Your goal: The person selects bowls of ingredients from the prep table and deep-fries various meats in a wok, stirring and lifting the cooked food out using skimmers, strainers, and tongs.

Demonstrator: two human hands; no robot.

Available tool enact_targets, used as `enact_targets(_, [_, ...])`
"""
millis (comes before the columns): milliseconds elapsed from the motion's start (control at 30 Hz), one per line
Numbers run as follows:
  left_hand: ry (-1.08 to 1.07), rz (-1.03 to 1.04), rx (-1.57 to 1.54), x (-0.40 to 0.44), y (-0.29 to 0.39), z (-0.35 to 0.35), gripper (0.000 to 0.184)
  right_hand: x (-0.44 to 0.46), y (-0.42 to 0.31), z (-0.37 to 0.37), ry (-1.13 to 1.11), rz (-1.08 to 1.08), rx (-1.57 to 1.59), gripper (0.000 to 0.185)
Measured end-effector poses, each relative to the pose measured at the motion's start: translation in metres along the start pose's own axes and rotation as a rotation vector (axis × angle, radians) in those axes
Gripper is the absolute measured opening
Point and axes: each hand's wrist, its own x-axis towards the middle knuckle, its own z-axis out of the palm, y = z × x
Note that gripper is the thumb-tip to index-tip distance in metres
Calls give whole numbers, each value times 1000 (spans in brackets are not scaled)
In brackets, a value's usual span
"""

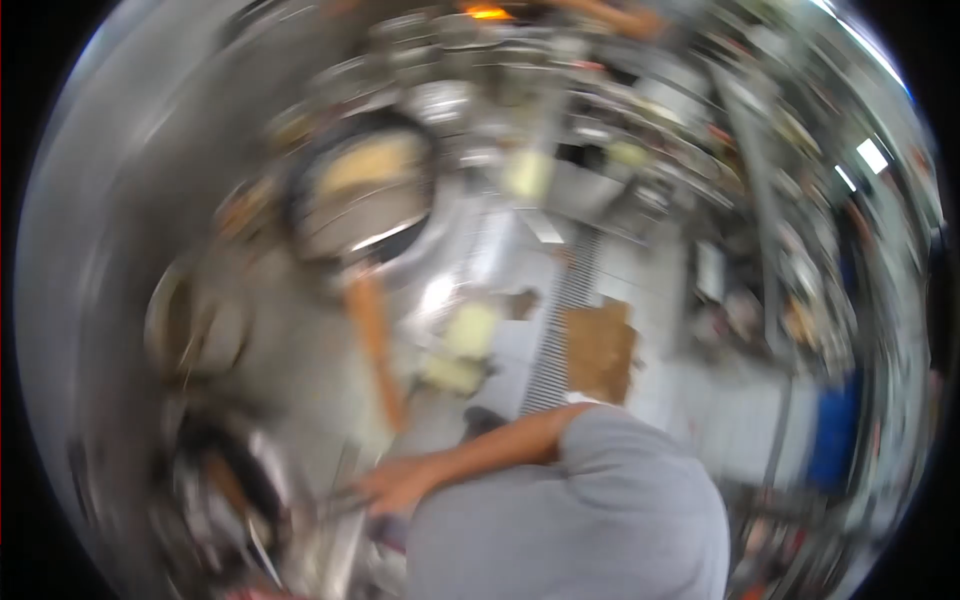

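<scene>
Motion blur smears the whole view. My right hand point(398, 485) reaches leftward from a grey sleeve, low in the view. Its fingers look curled at the end of a blurred grey, handle-like piece point(342, 500), which I cannot make out clearly. Left of it sits a dark pan point(270, 470) with a brown-handled utensil point(228, 484) lying across it. Farther up stands a large black wok point(296, 190) with tan contents point(370, 165). A long wooden handle point(375, 350) extends from the wok toward me. I do not see my left hand.
A round metal bowl or basket point(160, 320) stands at the left. Pale yellow blocks or containers point(468, 332) lie by the counter edge. Brown cardboard point(600, 350) lies on the floor beside a drain grate point(548, 375). Flame point(487, 12) glows at the top, near another person's arm point(625, 18).
</scene>
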Motion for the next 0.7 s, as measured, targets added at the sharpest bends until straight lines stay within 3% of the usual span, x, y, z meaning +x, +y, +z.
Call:
enact_targets(33, [45, -10, 7, -4, -30, 1, 40, 10, -12, -2, -51, 70, 46, 69])
enact_targets(67, [30, -157, -43, 1, -24, -14, 31, 23, -1, 15, -56, -17, -89, 69])
enact_targets(100, [134, -322, -261, -6, -37, -16, 33, 32, -44, -7, -139, 169, 6, 68])
enact_targets(133, [34, -174, 166, -2, -44, -34, 35, 50, -62, -5, -118, 181, 17, 68])
enact_targets(200, [-8, 62, 297, 1, -89, -62, 36, 93, -52, 25, -120, 175, -121, 68])
enact_targets(300, [40, 31, 42, 8, -164, -84, 36, 173, -71, 66, -91, 19, -263, 67])
enact_targets(367, [38, -47, -10, 11, -226, -105, 37, 243, -106, 97, -51, -80, -296, 66])
enact_targets(433, [31, -95, -22, 21, -282, -118, 38, 330, -144, 130, -87, -18, -409, 72])
enact_targets(467, [-41, -155, 14, 30, -311, -121, 40, 384, -137, 151, -5, -237, -614, 72])
enact_targets(700, [-255, -379, 4, 44, -471, -80, 45, 680, -190, 283, -45, -35, -975, 63])
